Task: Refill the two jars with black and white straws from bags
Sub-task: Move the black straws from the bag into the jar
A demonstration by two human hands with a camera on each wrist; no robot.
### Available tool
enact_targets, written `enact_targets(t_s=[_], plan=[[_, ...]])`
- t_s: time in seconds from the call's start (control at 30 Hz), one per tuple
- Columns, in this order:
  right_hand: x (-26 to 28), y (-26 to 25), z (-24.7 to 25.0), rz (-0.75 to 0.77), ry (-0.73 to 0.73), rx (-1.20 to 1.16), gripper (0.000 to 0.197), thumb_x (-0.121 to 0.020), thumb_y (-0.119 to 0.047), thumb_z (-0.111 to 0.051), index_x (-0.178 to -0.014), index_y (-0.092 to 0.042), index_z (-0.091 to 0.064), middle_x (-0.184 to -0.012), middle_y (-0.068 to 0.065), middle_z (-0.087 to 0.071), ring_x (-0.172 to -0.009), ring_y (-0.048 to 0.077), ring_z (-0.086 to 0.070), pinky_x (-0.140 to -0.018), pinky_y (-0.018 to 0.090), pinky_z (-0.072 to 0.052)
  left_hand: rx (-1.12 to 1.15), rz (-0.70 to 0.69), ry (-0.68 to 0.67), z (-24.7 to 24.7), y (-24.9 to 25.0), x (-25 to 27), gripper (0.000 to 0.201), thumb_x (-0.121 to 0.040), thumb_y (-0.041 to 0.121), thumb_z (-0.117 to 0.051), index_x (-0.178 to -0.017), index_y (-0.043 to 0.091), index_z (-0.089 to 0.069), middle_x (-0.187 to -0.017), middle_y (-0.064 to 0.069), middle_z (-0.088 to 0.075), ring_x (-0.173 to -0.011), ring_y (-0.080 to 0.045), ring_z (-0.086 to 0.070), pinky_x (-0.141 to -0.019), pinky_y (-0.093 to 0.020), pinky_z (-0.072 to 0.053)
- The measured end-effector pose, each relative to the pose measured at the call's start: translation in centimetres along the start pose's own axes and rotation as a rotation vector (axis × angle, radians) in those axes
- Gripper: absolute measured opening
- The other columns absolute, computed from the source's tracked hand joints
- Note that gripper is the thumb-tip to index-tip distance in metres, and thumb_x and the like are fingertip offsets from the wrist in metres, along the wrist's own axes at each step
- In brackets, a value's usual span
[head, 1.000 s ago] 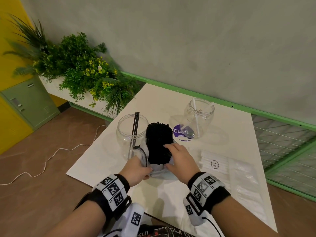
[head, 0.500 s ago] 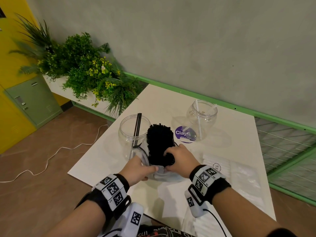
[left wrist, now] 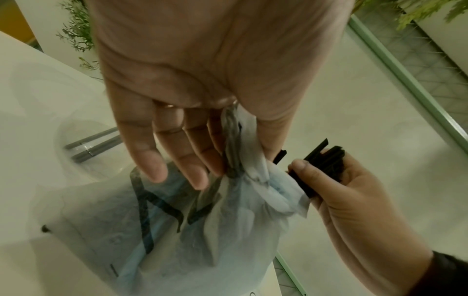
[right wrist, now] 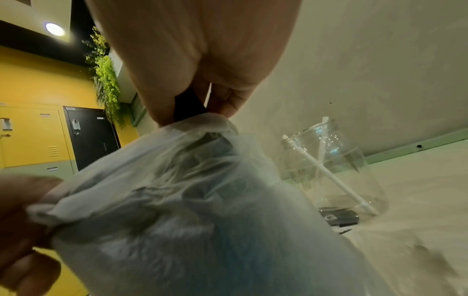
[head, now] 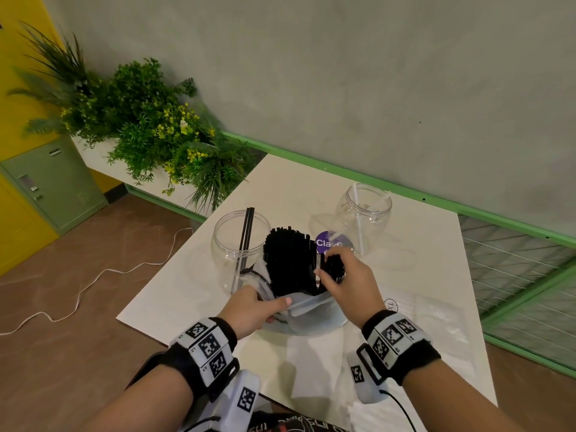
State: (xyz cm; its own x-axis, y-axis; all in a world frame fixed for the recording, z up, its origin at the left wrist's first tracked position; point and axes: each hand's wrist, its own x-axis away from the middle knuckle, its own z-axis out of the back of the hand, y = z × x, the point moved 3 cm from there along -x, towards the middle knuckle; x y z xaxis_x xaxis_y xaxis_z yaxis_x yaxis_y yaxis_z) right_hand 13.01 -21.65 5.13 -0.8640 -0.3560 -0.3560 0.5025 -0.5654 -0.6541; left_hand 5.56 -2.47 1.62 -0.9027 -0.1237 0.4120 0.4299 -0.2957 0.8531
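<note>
Frame center: my right hand (head: 341, 277), flat on the black straws (head: 288, 261) a sec ago, now grips a small bunch lifted from the bag (head: 307, 311) my left hand (head: 252, 307) pinches—next stop, I'd guess, the jar (head: 241, 241) w/ black straws at center-left.

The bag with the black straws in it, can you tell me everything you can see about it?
The bag is thin, see-through, whitish-blue plastic, crumpled and open at the top. It sits on the white table between the two clear jars, nearer the person. A thick bunch of black straws stands up out of it. The left hand pinches its bunched rim, while the right hand grips a smaller bundle of straws at the opening.
</note>
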Motion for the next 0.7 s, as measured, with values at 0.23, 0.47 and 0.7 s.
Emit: enact_targets(t_s=[0.23,0.47,0.7], plan=[[1.2,1.3,-0.8,-0.029,-0.030,0.049,0.046,-0.091,-0.012,-0.055,-0.124,-0.037,-0.034,-0.100,-0.003,-0.061,-0.079,0.020,-0.061,-0.071,0.038,-0.053,-0.001,-0.051,-0.053,-0.6,1.0,0.9,0.021,-0.084,0.031,-0.068,-0.085,0.011,-0.074,-0.079,-0.005,-0.073,-0.057,0.000,-0.064,-0.050,-0.010,-0.042],[-0.5,0.1,0.3,-0.013,0.130,-0.158,0.033,-0.092,-0.004,-0.051,-0.119,-0.023,-0.051,-0.092,-0.008,-0.060,-0.089,0.014,-0.060,-0.079,0.023,-0.048,-0.010,-0.029,-0.086,-0.5,0.8,1.2,0.021,-0.084,0.030,-0.068,-0.086,0.010,-0.074,-0.083,-0.007,-0.074,-0.064,-0.005,-0.066,-0.051,-0.011,-0.043],[-0.4,1.1,-1.3,-0.073,-0.052,-0.130,0.011,-0.094,-0.011,-0.054,-0.092,-0.021,-0.057,-0.081,-0.007,-0.059,-0.074,0.013,-0.055,-0.067,0.031,-0.046,-0.067,-0.033,-0.117,-0.1,0.7,2.1,0.010,-0.086,0.026,-0.066,-0.087,0.018,-0.070,-0.087,-0.009,-0.073,-0.067,-0.008,-0.065,-0.050,-0.009,-0.041]])
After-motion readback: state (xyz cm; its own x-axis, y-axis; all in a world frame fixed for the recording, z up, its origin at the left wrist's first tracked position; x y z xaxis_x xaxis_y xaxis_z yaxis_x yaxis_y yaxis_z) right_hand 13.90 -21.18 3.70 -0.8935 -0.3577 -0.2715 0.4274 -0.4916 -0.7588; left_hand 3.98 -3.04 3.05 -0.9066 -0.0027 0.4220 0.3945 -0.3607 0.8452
